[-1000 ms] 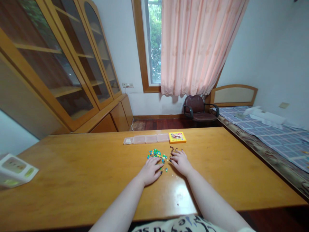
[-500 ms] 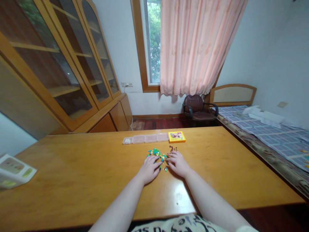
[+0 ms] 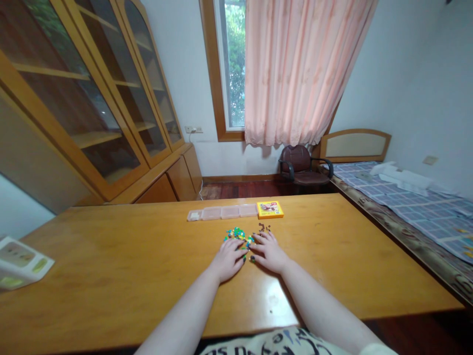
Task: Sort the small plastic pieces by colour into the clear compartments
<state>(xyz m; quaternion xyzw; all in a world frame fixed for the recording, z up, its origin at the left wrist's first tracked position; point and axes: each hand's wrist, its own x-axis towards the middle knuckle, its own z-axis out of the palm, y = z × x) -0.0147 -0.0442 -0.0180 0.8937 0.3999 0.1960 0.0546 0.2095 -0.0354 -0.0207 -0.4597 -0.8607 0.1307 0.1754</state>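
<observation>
A loose heap of small green, blue, yellow and white building bricks (image 3: 237, 231) lies on the wooden table. My left hand (image 3: 228, 259) rests over its near left side, fingers spread. From the right, my right hand (image 3: 269, 250) reaches in with its fingers apart, and its thumb touches a small piece near the heap's front. Just beyond the right fingertips sits a little group of brown bricks (image 3: 263, 227). Some of the pieces under both hands are hidden.
Behind the heap, a row of clear plastic compartments (image 3: 231, 212) adjoins a yellow box (image 3: 270, 210). A white container (image 3: 22, 264) stands at the table's left edge. Past the table are a brown armchair (image 3: 305, 167), a bed (image 3: 402, 192) and a glass-door cabinet (image 3: 107, 103).
My right hand has shifted slightly left, its thumb now over the small pieces at the heap's front. My left hand stays nearly in place.
</observation>
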